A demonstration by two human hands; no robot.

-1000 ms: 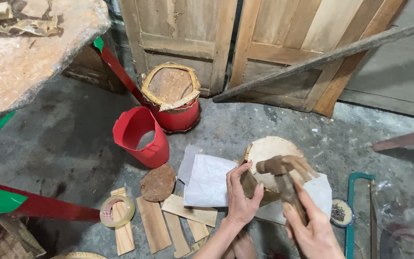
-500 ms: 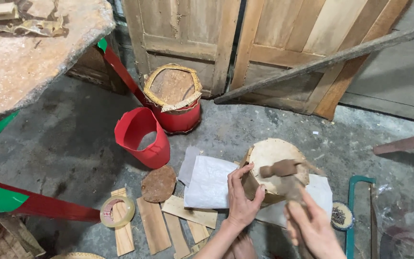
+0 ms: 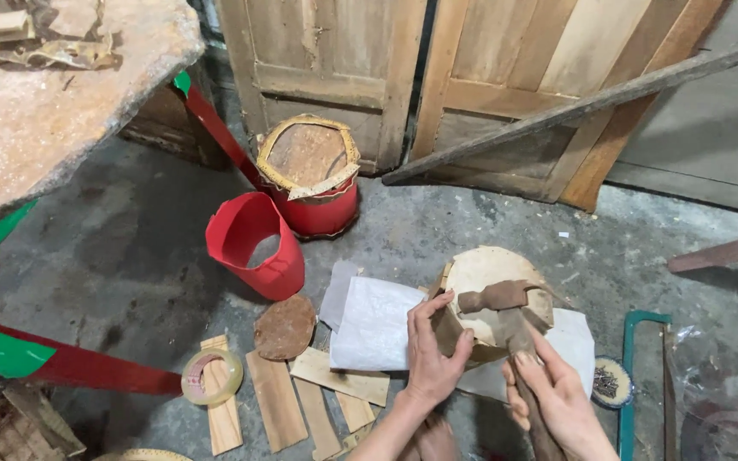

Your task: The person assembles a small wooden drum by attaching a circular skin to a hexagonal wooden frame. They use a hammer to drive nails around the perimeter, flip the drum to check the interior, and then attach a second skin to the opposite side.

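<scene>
My left hand grips the side of a small round drum-like frame with a pale skin top. A brown leather strap lies across its top and runs down toward me. My right hand holds the lower end of that strap, just below the frame. Under the frame lie white paper sheets on the concrete floor.
A red plastic cylinder and a red drum shell with a tan rim stand by wooden doors. Flat wood strips, a brown leather disc, a tape roll, a green hacksaw and a tin of nails lie around.
My right hand has slid down and toward me along the strap, away from the frame's top. The left hand stays on the frame's side.
</scene>
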